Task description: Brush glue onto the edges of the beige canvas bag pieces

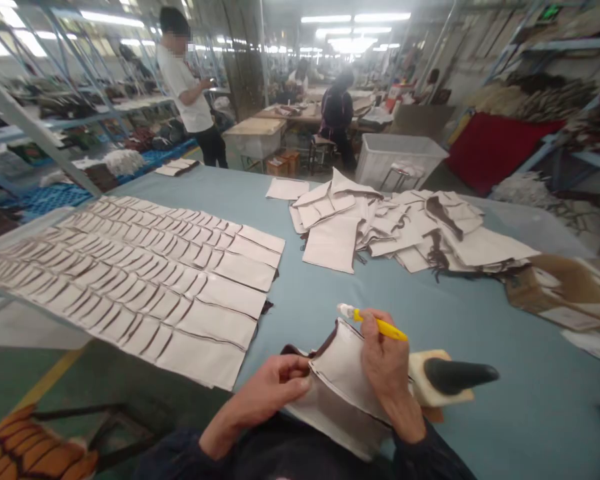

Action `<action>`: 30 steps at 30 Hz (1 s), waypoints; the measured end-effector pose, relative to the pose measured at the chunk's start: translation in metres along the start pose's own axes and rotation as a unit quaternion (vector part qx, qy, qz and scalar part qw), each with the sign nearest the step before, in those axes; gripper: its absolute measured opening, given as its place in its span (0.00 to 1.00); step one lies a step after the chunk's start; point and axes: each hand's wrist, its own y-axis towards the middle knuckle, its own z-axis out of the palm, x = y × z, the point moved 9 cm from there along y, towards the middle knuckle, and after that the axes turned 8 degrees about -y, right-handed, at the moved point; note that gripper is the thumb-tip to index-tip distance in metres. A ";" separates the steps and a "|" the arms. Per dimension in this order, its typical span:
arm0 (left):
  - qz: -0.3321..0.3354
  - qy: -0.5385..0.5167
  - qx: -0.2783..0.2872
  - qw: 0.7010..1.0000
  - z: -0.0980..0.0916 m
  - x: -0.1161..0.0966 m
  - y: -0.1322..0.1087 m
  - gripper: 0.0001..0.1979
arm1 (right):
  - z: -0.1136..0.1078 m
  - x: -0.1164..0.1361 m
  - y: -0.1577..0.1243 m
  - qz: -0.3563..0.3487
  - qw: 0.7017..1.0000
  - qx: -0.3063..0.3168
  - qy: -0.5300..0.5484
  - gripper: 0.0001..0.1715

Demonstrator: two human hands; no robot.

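Your left hand (pixel 275 390) pinches the dark-trimmed edge of the pale piece (pixel 345 370) at the bottom centre of the frame. Your right hand (pixel 385 370) is closed around the yellow pen (pixel 380 325), its white tip pointing up-left past the piece. Pinching close to the tip would likely hold the edge taut; the black-nosed form (pixel 455 377) underneath can brace it. At upper centre, beyond the table (pixel 480 333), stands a white tub (pixel 400 157), its contents hidden. Left of it, a pale bin (pixel 255 137) is covered by a board.
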 end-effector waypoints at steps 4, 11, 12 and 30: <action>0.047 0.106 0.027 0.993 0.008 0.005 -0.002 0.10 | 0.015 0.001 0.000 -0.013 1.000 0.008 -0.013 0.26; 0.110 0.189 -0.012 0.976 0.008 0.002 -0.001 0.11 | -0.009 0.013 -0.031 -0.013 0.999 0.029 0.018 0.17; 0.119 0.204 -0.019 0.972 0.008 0.001 -0.001 0.11 | -0.014 0.019 -0.037 -0.028 0.998 0.041 0.028 0.15; 0.228 0.306 -0.057 0.922 0.016 0.013 0.008 0.13 | -0.044 0.082 -0.071 -0.189 0.980 0.049 0.021 0.09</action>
